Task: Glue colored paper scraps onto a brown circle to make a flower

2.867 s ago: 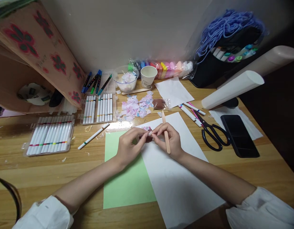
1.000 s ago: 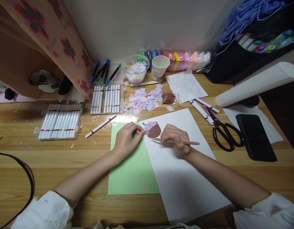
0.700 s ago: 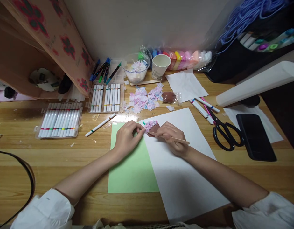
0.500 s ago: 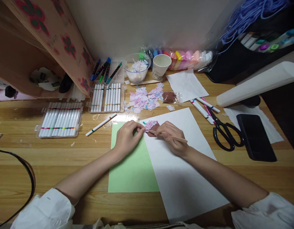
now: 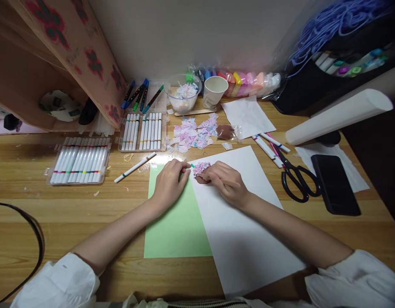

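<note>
My left hand (image 5: 170, 182) rests with curled fingers on the edge of a green sheet (image 5: 175, 222), fingertips pinched beside a brown clay piece (image 5: 202, 170) covered with pink paper scraps. The clay lies on a white sheet (image 5: 242, 231). My right hand (image 5: 226, 182) is closed over the clay's right side, fingers wrapped round a thin wooden stick that is mostly hidden under the hand. A pile of pink and blue paper scraps (image 5: 193, 134) lies just beyond.
Two marker trays (image 5: 80, 160) (image 5: 142, 131) and a loose marker (image 5: 135, 167) lie at the left. A bowl (image 5: 183, 95), paper cup (image 5: 213, 90), clay packs (image 5: 245, 81), scissors (image 5: 292, 177), phone (image 5: 334, 184) and a paper roll (image 5: 338, 115) crowd the back and right.
My right hand has swung the stick from lying flat on the white sheet in over the clay, where it is now hidden. My left hand has stayed pinched beside the clay.
</note>
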Demonstrator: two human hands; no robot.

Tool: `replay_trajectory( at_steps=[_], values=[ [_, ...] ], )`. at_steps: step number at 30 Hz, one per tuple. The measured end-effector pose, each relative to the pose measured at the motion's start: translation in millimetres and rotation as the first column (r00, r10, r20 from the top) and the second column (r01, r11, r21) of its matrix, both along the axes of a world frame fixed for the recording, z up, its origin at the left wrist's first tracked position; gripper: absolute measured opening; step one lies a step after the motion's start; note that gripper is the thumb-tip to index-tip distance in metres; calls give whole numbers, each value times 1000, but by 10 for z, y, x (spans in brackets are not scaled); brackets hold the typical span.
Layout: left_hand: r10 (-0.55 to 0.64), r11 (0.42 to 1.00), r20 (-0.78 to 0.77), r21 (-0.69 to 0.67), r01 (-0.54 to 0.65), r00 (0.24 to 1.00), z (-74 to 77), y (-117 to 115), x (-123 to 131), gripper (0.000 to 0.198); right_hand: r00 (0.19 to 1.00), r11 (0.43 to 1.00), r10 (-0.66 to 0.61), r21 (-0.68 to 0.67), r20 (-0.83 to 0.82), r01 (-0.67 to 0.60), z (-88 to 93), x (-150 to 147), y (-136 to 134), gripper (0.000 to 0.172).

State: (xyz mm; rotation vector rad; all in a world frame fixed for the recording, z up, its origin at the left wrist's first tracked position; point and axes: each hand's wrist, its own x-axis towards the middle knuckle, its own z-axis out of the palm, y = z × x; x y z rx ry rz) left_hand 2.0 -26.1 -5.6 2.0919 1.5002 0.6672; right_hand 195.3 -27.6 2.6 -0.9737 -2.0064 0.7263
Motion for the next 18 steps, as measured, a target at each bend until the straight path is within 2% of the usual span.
replay_trajectory(
  at_steps=[2,4,7,10,13,18],
  values=[
    [-1,1000,-2,1,1,1000,0,1,-2,13,993,985,-118,-127,-13,115,42,-70,50,40],
    [-1,1000,-2,2,1,1000,3,2,-2,13,974,941,-221,-275,-56,198,67,-132,100,44],
    [-5,1000,-2,3,5,1000,6,-5,3,14,946,883,-293,-418,-140,212,68,-165,140,46],
    [-6,1000,-1,7,6,1000,5,-22,2,14,891,846,-377,-487,-253,219,46,-113,117,47],
    [-5,1000,45,2,4,999,12,-2,-27,14,813,832,-452,-502,-367,236,7,-11,68,47],
    [103,993,99,50,-108,990,76,239,-105,14,700,807,-535,-531,-472,259,-104,106,60,47]
  ],
)
